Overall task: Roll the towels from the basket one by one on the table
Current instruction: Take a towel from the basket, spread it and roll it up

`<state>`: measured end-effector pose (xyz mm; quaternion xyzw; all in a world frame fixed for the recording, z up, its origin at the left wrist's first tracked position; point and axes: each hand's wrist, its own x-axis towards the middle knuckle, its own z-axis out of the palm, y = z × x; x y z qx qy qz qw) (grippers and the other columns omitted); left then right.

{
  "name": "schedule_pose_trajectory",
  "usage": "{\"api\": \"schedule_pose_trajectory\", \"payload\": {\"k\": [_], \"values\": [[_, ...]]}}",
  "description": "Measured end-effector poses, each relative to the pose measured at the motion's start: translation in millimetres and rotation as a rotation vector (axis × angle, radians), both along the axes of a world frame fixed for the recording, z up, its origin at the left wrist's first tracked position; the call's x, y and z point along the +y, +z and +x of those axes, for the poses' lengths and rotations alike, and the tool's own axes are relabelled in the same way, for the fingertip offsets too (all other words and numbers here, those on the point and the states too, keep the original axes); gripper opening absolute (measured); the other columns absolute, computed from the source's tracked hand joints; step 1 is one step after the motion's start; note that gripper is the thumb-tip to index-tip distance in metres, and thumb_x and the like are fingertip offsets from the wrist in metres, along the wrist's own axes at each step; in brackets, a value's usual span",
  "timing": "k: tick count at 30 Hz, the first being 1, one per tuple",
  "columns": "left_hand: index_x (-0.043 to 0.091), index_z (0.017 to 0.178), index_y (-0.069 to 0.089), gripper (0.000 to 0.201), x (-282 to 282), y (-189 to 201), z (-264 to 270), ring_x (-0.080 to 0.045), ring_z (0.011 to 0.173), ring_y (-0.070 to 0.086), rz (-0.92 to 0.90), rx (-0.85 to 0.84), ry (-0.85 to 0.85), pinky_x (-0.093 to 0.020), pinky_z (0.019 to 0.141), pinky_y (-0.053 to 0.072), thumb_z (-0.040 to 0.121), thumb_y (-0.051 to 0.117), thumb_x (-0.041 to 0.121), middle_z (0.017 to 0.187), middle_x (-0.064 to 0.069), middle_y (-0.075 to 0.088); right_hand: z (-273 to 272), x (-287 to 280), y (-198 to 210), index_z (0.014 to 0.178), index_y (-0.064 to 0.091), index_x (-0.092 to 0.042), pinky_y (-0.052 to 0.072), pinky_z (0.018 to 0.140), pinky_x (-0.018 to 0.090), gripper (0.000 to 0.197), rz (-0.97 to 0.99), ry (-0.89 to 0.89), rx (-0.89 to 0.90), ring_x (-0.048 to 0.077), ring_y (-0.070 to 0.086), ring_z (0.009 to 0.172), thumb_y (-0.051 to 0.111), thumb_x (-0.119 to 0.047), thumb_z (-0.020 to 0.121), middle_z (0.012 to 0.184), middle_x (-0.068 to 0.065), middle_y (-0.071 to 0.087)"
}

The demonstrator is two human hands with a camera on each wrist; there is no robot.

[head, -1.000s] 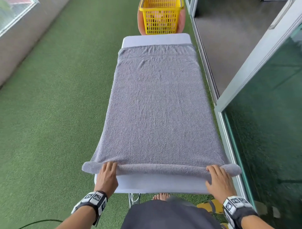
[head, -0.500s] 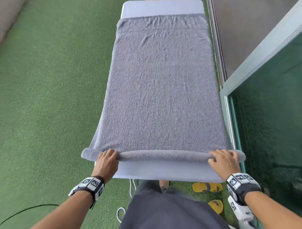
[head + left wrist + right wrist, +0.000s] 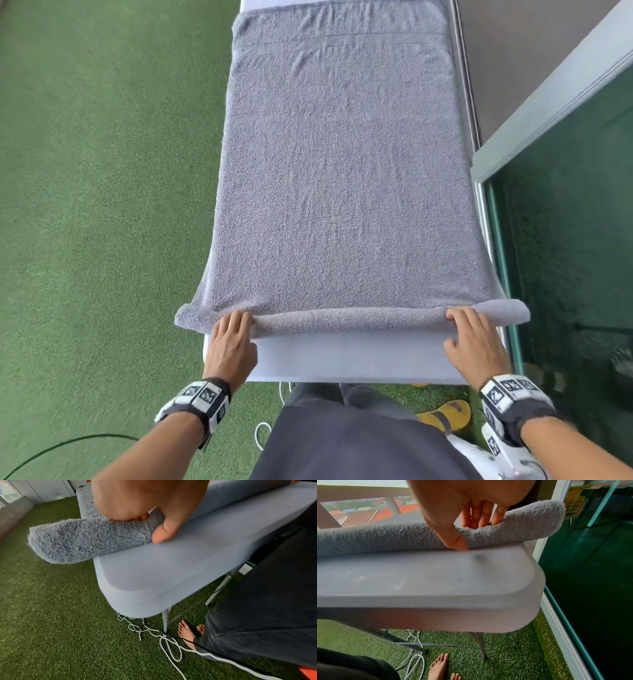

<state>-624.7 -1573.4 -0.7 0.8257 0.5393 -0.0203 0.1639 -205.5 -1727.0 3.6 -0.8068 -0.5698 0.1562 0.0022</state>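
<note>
— Where is the towel (image 3: 342,178) lying, and why that way?

— It is lying flat along the tabletop (image 3: 346,359), running from me out toward twelve o'clock, so I am getting one long clear run for rolling. Only the near end is turned over, a thin roll (image 3: 349,318) lying across at six o'clock, its two tips overhanging the tabletop sides at nine and three

— What is your left hand (image 3: 230,342) doing?

— It is sitting at about seven o'clock, fingers curled over the top of the roll with the thumb tucked against its near face, so this grip is closed round the cloth and keeping the turn tight

— And the right hand (image 3: 474,337)?

— At about five o'clock, it is doing the same: fingertips (image 3: 481,519) hooking over the roll's crest, thumb pointing down at its foot. I am holding near both ends, I judge, so the roll is travelling straight

— How far along are you?

— Barely begun, I think; nearly all the cloth is waiting flat. The basket is not showing in the head view
</note>
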Motion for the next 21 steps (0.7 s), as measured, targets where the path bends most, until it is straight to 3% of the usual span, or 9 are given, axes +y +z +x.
{"api": "schedule_pose_trajectory", "payload": {"k": [3, 5, 8, 10, 14, 16, 18, 21], "values": [[0.012, 0.109, 0.052, 0.046, 1, -4, -3, -0.02, 0.09, 0.05, -0.038, 0.005, -0.002, -0.04, 0.083, 0.05, 0.067, 0.067, -0.001, 0.101, -0.004, 0.056, 1, -3, -3, 0.116, 0.059, -0.007, 0.043, 0.098, 0.044, 0.055, 0.0, 0.005, -0.014, 0.03, 0.053, 0.109, 0.077, -0.001, 0.064, 0.119, 0.011, 0.061], [0.01, 0.109, 0.055, 0.048, 8, -4, -3, -0.022, 0.089, 0.054, -0.037, -0.024, -0.015, -0.041, 0.083, 0.052, 0.066, 0.07, -0.002, 0.1, -0.005, 0.06, 3, 1, -2, 0.114, 0.062, -0.009, 0.043, 0.094, 0.043, 0.053, 0.009, 0.004, -0.012, 0.029, 0.054, 0.105, 0.079, -0.002, 0.064, 0.115, 0.009, 0.064], [0.011, 0.1, 0.061, 0.027, 22, 0, -3, -0.021, 0.082, 0.056, -0.053, -0.068, -0.061, -0.036, 0.079, 0.049, 0.074, 0.056, 0.011, 0.091, -0.002, 0.063, 7, 10, 4, 0.106, 0.065, -0.016, 0.044, 0.08, 0.043, 0.046, -0.027, 0.009, -0.057, 0.026, 0.057, 0.095, 0.079, -0.011, 0.063, 0.104, 0.002, 0.068], [0.014, 0.095, 0.058, 0.025, 31, 4, -3, -0.021, 0.077, 0.054, -0.091, -0.072, -0.077, -0.036, 0.075, 0.049, 0.078, 0.04, 0.017, 0.087, 0.0, 0.061, 11, 20, 6, 0.102, 0.066, -0.021, 0.039, 0.081, 0.041, 0.037, -0.071, 0.02, -0.071, 0.023, 0.057, 0.094, 0.075, -0.018, 0.066, 0.101, -0.004, 0.068], [0.015, 0.108, 0.046, 0.027, 49, 8, 3, -0.018, 0.072, 0.047, -0.147, -0.125, -0.018, -0.034, 0.062, 0.049, 0.084, 0.042, 0.002, 0.095, -0.001, 0.047, 18, 48, 12, 0.093, 0.062, -0.025, 0.031, 0.085, 0.04, 0.017, -0.076, 0.022, -0.069, 0.018, 0.056, 0.087, 0.062, -0.023, 0.076, 0.091, -0.007, 0.069], [0.012, 0.102, 0.046, 0.021, 59, 10, 6, -0.019, 0.076, 0.041, -0.08, -0.078, -0.005, -0.036, 0.063, 0.047, 0.084, 0.039, 0.003, 0.094, -0.004, 0.045, 24, 62, 15, 0.097, 0.058, -0.021, 0.039, 0.085, 0.042, 0.02, -0.036, -0.013, 0.019, 0.02, 0.057, 0.084, 0.062, -0.013, 0.079, 0.092, -0.003, 0.065], [0.013, 0.094, 0.048, 0.019, 67, 12, 7, -0.02, 0.075, 0.038, 0.012, 0.011, -0.025, -0.038, 0.065, 0.044, 0.085, 0.032, 0.01, 0.087, -0.004, 0.047, 29, 71, 15, 0.097, 0.058, -0.017, 0.048, 0.073, 0.042, 0.025, 0.051, -0.002, 0.046, 0.024, 0.056, 0.079, 0.065, -0.003, 0.078, 0.09, 0.001, 0.058], [0.014, 0.091, 0.048, 0.017, 72, 11, 12, -0.019, 0.07, 0.038, 0.066, 0.023, -0.042, -0.039, 0.068, 0.043, 0.084, 0.033, 0.009, 0.079, -0.002, 0.048, 26, 76, 14, 0.084, 0.045, -0.021, 0.045, 0.061, 0.037, 0.021, 0.088, 0.003, 0.082, 0.021, 0.05, 0.069, 0.06, -0.006, 0.084, 0.08, -0.002, 0.048]]}}
